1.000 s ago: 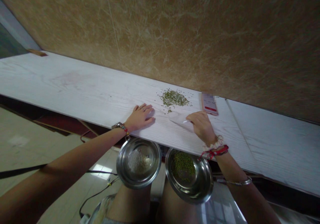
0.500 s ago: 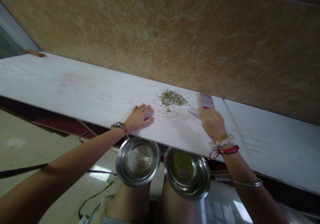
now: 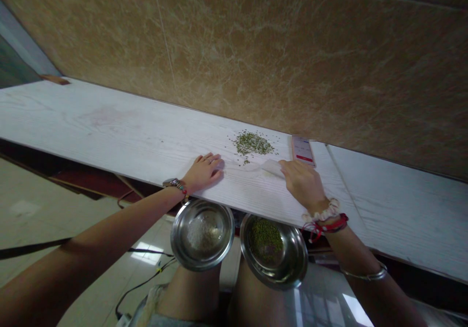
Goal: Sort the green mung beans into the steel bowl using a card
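Observation:
My left hand [image 3: 204, 172] lies flat on the white wood-grain board [image 3: 146, 137], fingers spread, left of a scattered pile of small green beans [image 3: 253, 143]. Some pale grains seem mixed into the pile. Pinched in my right hand [image 3: 304, 183] is a thin white sheet [image 3: 272, 167], perhaps paper, held low just in front of the pile's right side. Below the board's near edge, a steel bowl [image 3: 174, 241] on the left contains whitish grains [image 3: 201, 232]. The steel bowl [image 3: 302, 263] beside it holds green beans [image 3: 265, 241].
A phone [image 3: 303, 151] with a lit screen lies behind my right hand, against the brown marbled wall panel [image 3: 237, 49]. At the far left end sits a small brown wooden piece [image 3: 54, 79]. Cables [image 3: 137, 285] hang near the floor at left.
My right hand has moved a little left and toward me with the white sheet, uncovering more of the phone. The left hand stays where it was.

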A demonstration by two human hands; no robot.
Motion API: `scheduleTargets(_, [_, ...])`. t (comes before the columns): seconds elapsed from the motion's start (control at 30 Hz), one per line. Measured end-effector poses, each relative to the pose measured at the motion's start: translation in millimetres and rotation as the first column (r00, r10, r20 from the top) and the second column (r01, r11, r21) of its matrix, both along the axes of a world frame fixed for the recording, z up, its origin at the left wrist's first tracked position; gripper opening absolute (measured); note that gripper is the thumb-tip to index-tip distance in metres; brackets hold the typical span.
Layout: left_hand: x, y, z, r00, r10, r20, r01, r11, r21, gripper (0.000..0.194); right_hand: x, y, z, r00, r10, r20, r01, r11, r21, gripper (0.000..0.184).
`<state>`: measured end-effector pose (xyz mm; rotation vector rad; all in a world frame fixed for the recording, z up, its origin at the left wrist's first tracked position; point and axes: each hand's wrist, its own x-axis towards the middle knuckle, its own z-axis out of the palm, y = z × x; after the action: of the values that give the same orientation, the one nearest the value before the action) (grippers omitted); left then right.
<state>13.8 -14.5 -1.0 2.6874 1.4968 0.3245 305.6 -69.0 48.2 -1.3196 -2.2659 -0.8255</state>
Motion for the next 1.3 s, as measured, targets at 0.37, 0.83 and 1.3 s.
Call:
scheduleTargets(0.37, [-45,19,17.5,0.952,-0.259,-0.164,0.236,0.961,-0.144,0.048,4,4,2.0,0.994,-0.105,0.004,0.105,0.991,-0.087,0.016])
scheduleTargets(0.83, [-75,14,3.1,0.99,-0.034,-0.134,0.023,0.996,-0.08,0.054,-41,-22,7.7,0.964,0.263,-0.047,-0.266,0.959,-0.099,0.022])
scheduleTargets(1.3, [-73,13,4.4,0.989,-0.026,-0.146,0.016,0.998,-0.068,0.054,-21,-8,-2.5,0.853,0.429,-0.296,-0.477,0.872,-0.111,0.021])
